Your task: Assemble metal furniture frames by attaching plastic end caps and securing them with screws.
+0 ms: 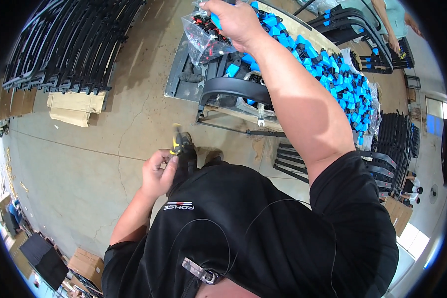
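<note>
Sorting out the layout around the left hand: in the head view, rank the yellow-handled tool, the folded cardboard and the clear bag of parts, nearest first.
From the left hand:
1. Yellow-handled tool, in its fingers.
2. Folded cardboard, on the floor, upper left.
3. Clear bag of parts, top, at the right hand.

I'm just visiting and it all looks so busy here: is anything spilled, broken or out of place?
Nothing looks spilled or broken. The right hand holds a clear plastic bag of small red and black parts above the heap of blue and black plastic pieces. The left hand holds a small yellow and black tool. The flattened brown cardboard lies on the concrete floor.
</note>
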### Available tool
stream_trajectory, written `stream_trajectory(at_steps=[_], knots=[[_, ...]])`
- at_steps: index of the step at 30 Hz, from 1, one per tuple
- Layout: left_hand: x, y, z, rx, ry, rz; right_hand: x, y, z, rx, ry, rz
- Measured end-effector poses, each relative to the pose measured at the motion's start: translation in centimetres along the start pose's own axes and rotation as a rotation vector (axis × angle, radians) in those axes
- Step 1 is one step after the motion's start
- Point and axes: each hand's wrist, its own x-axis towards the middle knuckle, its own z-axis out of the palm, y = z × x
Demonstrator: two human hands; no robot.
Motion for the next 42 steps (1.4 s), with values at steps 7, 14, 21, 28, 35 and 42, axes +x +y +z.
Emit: stream_trajectory(at_steps=[7, 14, 21, 28, 35, 42], knots=[[3.3, 1.6, -1.6, -0.426, 0.142, -0.028, -0.4, -0.8, -0.2, 0.016, -0.039, 0.039], [7.8, 0.2, -4.3, -0.314, 0.103, 0.107, 0.7, 1.2, -1.7, -0.017, -0.023, 0.097], [11.7, 1.7, -4.0, -0.241, -0.047, 0.089, 0.8, 0.7, -1.3, -0.06, 0.035, -0.031], [14.2, 3.2, -4.3, -0.527, -0.158, 0.051, 0.9, 0.7, -2.1, -0.225, 0.057, -0.017], [15.0, 1.5, -5.2, -0.224, -0.069, 0.032, 0.6, 1.4, -3.0, -0.36, -0.021, -0.303], [14.9, -5.7, -6.0, 0.465, 0.06, -0.362, 0.2, 0.3, -2.6, -0.445, -0.022, -0.266]])
